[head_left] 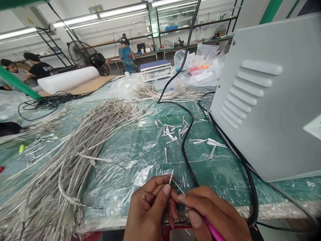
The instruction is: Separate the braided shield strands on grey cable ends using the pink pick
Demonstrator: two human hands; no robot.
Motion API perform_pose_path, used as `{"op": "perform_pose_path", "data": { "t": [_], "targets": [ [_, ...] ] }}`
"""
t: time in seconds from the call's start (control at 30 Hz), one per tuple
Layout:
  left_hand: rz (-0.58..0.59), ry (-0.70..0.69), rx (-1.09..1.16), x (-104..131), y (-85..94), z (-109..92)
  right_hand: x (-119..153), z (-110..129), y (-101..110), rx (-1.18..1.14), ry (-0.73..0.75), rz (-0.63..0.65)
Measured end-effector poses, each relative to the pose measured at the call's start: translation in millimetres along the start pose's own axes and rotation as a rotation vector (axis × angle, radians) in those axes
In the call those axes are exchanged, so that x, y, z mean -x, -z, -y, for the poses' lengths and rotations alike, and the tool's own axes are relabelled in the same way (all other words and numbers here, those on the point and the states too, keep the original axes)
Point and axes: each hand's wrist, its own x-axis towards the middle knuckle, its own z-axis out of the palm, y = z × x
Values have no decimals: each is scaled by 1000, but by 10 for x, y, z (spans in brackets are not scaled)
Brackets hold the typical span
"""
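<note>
At the table's front edge, my left hand pinches a small silvery braided piece upright between thumb and forefinger. My right hand is closed around a pink-handled tool with a thin pointed metal tip. That tip reaches the silvery piece, though whether it goes inside cannot be made out. Beyond my hands, several loose silvery braided bits are scattered on the plastic-covered green table. A thick bundle of braided cables with bare coloured wire ends lies to the left.
A grey metal machine housing stands at the right. Black cables cross the table beside my right hand. Farther back lie another cable bundle, plastic bags and a white foam roll. Several people are in the background.
</note>
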Motion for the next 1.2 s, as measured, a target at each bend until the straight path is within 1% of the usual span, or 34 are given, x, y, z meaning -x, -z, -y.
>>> {"op": "perform_pose_path", "data": {
  "t": [0.13, 0.23, 0.47, 0.6, 0.8, 0.93, 1.13, 1.2],
  "targets": [
    [-13, -18, -33, 15, -15, -12, -43, -25, 80, -26, 52, 96],
    [-10, -24, -26, 30, -24, -16, -58, -33, 106, -26, 45, 140],
    [-11, -2, -18, 23, 9, 5, -70, -7, 92, -35, 21, 93],
    [-6, 11, -38, 17, 10, -6, -47, -3, 74, -3, 42, 42],
    [-31, 11, -65, 23, -14, -30, -26, -37, 19, 32, 97, 28],
    [-35, 28, -8, 22, -10, -28, -14, -46, 12, 57, 92, 45],
    [50, 31, -3, -8, 45, 14, 14, -57, 27, 73, 55, 75],
    [61, 28, -14, -15, 47, 27, 6, -58, 34, 102, 58, 84]
  ]
}}
